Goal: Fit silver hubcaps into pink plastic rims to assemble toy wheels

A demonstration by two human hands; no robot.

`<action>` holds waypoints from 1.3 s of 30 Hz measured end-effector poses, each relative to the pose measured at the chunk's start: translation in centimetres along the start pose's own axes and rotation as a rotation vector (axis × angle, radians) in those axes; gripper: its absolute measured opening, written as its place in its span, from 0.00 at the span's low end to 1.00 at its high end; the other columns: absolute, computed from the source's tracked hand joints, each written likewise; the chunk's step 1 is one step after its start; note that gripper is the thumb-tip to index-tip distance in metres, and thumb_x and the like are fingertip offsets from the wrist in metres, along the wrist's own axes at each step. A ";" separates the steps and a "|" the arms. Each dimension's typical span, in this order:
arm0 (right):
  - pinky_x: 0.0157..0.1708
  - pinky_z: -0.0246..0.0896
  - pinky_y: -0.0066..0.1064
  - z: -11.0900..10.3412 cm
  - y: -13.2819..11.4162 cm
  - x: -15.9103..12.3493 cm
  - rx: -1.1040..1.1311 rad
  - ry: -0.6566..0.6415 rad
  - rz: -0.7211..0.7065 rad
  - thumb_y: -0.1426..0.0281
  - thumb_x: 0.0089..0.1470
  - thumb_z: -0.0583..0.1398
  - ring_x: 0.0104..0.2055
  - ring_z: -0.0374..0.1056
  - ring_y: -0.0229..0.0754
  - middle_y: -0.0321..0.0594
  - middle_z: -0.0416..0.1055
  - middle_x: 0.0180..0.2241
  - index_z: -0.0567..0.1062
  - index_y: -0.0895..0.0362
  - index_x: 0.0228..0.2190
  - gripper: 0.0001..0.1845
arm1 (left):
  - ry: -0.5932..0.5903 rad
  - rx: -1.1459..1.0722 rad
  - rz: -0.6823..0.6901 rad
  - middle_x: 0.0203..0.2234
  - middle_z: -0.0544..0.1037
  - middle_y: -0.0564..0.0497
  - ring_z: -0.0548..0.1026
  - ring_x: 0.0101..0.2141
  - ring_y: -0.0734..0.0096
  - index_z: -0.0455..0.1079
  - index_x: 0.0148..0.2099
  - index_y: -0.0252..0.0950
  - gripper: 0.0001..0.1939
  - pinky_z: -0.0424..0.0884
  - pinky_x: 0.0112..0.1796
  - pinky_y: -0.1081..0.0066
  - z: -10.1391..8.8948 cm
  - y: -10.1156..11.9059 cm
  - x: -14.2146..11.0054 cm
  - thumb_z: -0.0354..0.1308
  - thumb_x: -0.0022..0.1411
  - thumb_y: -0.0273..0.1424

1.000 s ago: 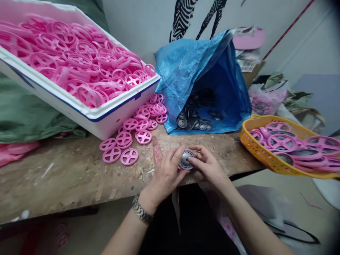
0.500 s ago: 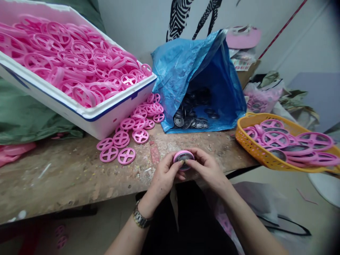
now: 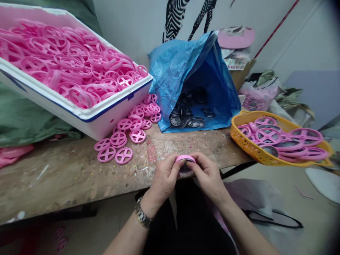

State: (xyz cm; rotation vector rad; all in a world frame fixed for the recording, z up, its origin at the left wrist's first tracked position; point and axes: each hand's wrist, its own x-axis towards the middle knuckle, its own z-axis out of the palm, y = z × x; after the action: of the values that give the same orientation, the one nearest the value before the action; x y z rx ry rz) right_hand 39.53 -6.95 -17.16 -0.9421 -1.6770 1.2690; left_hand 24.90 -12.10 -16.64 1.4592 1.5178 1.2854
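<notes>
Head view, lower centre: left hand point(image 3: 165, 175) and right hand point(image 3: 208, 174), equally near, close their fingers on opposite sides of a round pink plastic ring point(image 3: 185, 157) holding a dark grey disc point(image 3: 185, 168), tilted near the brown wooden table's point(image 3: 106, 180) front edge.

at the left is a box point(image 3: 101, 125) with piled wheels point(image 3: 70, 61) in it, loose wheels point(image 3: 124, 156) lying on the table point(image 3: 66, 173) beside its near end. right of these stands a bag point(image 3: 174, 63) with discs point(image 3: 197, 122) inside, then a basket point(image 3: 239, 137) farther right. before the bag, one wheel point(image 3: 185, 157) sits between left hand point(image 3: 163, 177) and right hand point(image 3: 208, 179).
</notes>
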 end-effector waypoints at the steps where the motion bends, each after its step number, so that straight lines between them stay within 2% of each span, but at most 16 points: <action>1: 0.34 0.59 0.28 0.0 0.1 0.0 0.005 0.008 0.003 0.66 0.57 0.60 0.32 0.67 0.39 0.34 0.71 0.28 0.76 0.55 0.31 0.06 | 0.019 0.029 0.030 0.27 0.69 0.54 0.69 0.29 0.73 0.70 0.37 0.35 0.13 0.65 0.29 0.75 0.2 -0.1 0.0 0.50 0.70 0.37; 3: 0.33 0.58 0.28 0.0 0.3 0.0 0.023 0.011 0.016 0.66 0.56 0.60 0.31 0.65 0.38 0.33 0.70 0.27 0.75 0.55 0.30 0.07 | 0.046 0.064 0.056 0.26 0.69 0.53 0.68 0.29 0.73 0.70 0.35 0.35 0.13 0.64 0.31 0.74 0.5 -0.2 0.0 0.50 0.70 0.36; 6: 0.33 0.58 0.28 -0.1 0.6 0.1 0.059 -0.008 0.047 0.66 0.56 0.60 0.31 0.64 0.38 0.33 0.68 0.26 0.75 0.55 0.29 0.07 | 0.031 0.041 -0.004 0.26 0.69 0.54 0.69 0.28 0.73 0.69 0.36 0.35 0.14 0.64 0.29 0.74 0.6 -0.3 0.0 0.49 0.70 0.38; 9: 0.34 0.58 0.29 -0.2 0.8 0.2 0.089 -0.011 0.094 0.64 0.56 0.61 0.32 0.64 0.39 0.33 0.69 0.27 0.75 0.55 0.30 0.08 | -0.094 -0.030 -0.085 0.28 0.69 0.55 0.70 0.24 0.75 0.70 0.42 0.36 0.14 0.66 0.25 0.75 0.1 -0.4 0.1 0.48 0.70 0.40; 12: 0.34 0.59 0.30 -0.1 1.0 0.4 0.168 -0.008 0.156 0.62 0.55 0.61 0.32 0.65 0.39 0.34 0.70 0.28 0.74 0.55 0.32 0.10 | -0.202 -0.021 -0.111 0.33 0.72 0.54 0.72 0.25 0.75 0.68 0.50 0.38 0.13 0.69 0.25 0.75 -0.4 -0.4 0.3 0.52 0.68 0.38; 15: 0.33 0.58 0.29 0.0 1.0 0.3 0.188 -0.034 0.157 0.61 0.55 0.61 0.31 0.64 0.39 0.33 0.69 0.27 0.74 0.56 0.31 0.10 | -0.211 0.015 -0.128 0.33 0.73 0.53 0.73 0.24 0.75 0.67 0.54 0.38 0.15 0.70 0.24 0.75 -0.6 -0.3 0.3 0.53 0.66 0.34; 21: 0.33 0.57 0.29 -0.3 0.9 0.1 0.115 -0.003 0.110 0.63 0.58 0.60 0.31 0.63 0.37 0.33 0.68 0.26 0.74 0.56 0.28 0.10 | -0.211 0.014 -0.146 0.23 0.71 0.56 0.71 0.20 0.74 0.68 0.53 0.36 0.16 0.69 0.22 0.75 0.1 -0.3 -0.2 0.52 0.65 0.35; 25: 0.37 0.60 0.29 -0.6 1.2 0.3 0.266 -0.088 0.146 0.60 0.57 0.61 0.35 0.66 0.38 0.34 0.71 0.31 0.75 0.55 0.33 0.11 | -0.153 -0.075 -0.220 0.25 0.72 0.55 0.72 0.21 0.73 0.65 0.56 0.35 0.22 0.69 0.20 0.75 0.2 -0.5 0.3 0.54 0.64 0.39; 29: 0.34 0.60 0.28 -0.5 1.8 0.0 0.382 -0.100 0.204 0.57 0.53 0.65 0.32 0.65 0.37 0.33 0.71 0.29 0.75 0.55 0.34 0.15 | -0.215 -0.108 -0.290 0.30 0.74 0.53 0.73 0.23 0.72 0.59 0.62 0.36 0.29 0.71 0.21 0.73 -0.2 -0.5 0.9 0.55 0.63 0.43; 32: 0.29 0.58 0.26 -1.1 1.9 0.2 0.451 0.058 0.232 0.56 0.49 0.68 0.27 0.62 0.34 0.32 0.71 0.26 0.77 0.56 0.32 0.17 | -0.237 -0.090 -0.257 0.32 0.73 0.53 0.73 0.24 0.73 0.56 0.65 0.38 0.32 0.71 0.23 0.73 -0.7 -0.6 0.9 0.55 0.63 0.43; 35: 0.27 0.59 0.24 -4.0 1.2 1.4 0.607 0.364 0.166 0.58 0.44 0.71 0.27 0.65 0.32 0.31 0.74 0.30 0.77 0.54 0.33 0.17 | -0.223 -0.052 -0.219 0.31 0.71 0.54 0.73 0.25 0.72 0.57 0.64 0.36 0.31 0.72 0.24 0.73 -1.2 -0.7 0.8 0.54 0.64 0.44; 37: 0.29 0.63 0.23 -6.7 0.4 2.5 0.727 0.545 0.069 0.61 0.44 0.72 0.32 0.70 0.33 0.31 0.76 0.34 0.76 0.52 0.36 0.17 | -0.213 -0.014 -0.221 0.31 0.71 0.53 0.73 0.25 0.72 0.60 0.62 0.35 0.29 0.72 0.24 0.72 -1.6 -0.8 0.8 0.53 0.64 0.44; 39: 0.35 0.68 0.25 -9.2 -0.3 3.3 0.797 0.616 0.007 0.61 0.47 0.71 0.42 0.73 0.36 0.35 0.77 0.40 0.76 0.52 0.36 0.15 | -0.211 0.025 -0.223 0.30 0.72 0.53 0.73 0.25 0.71 0.63 0.60 0.34 0.27 0.72 0.25 0.70 -1.8 -1.0 0.8 0.52 0.64 0.44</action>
State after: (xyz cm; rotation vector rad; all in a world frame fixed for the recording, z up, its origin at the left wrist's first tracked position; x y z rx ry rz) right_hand 46.63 -0.62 -14.86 -0.7202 -0.6007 1.3083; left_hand 22.77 -11.61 -16.87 1.3510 1.5106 0.9539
